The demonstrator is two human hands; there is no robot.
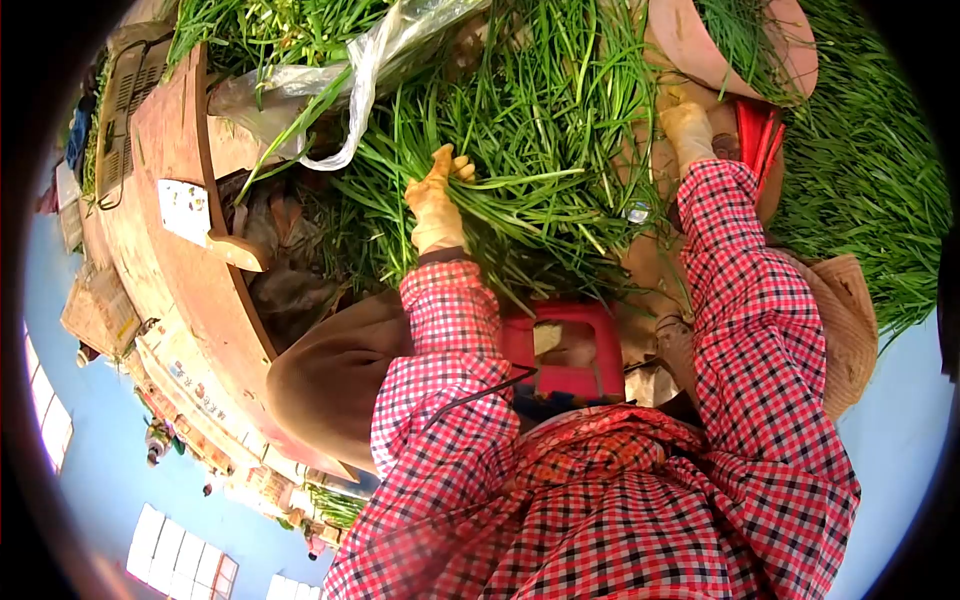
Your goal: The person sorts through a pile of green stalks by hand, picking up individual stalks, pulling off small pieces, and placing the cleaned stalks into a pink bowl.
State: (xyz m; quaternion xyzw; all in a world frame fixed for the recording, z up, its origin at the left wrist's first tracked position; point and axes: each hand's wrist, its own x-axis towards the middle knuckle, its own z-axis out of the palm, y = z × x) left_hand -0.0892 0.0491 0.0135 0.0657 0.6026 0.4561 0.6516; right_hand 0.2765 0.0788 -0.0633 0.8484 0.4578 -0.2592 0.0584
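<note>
My left hand [437, 208], in a yellowish glove, is over the heap of long green chives [540, 130], its fingers curled round a few stalks that stick out to the right. My right hand [686, 132], gloved too, reaches forward at the heap's right edge, beside a bundle of red strips [760, 142]. Its fingertips barely show. Just beyond it is a round pink surface [690, 30] with thin green stalks lying on it. A crumpled clear plastic bag [365, 85] lies across the chives ahead of my left hand.
A wooden board edge [190, 130] runs along my left, bearing a white card [184, 210] and a wooden-handled tool [237, 252]. A red plastic stool [605, 350] is below, between my arms. More chives [870, 170] are piled at the right. Other people are far off at lower left.
</note>
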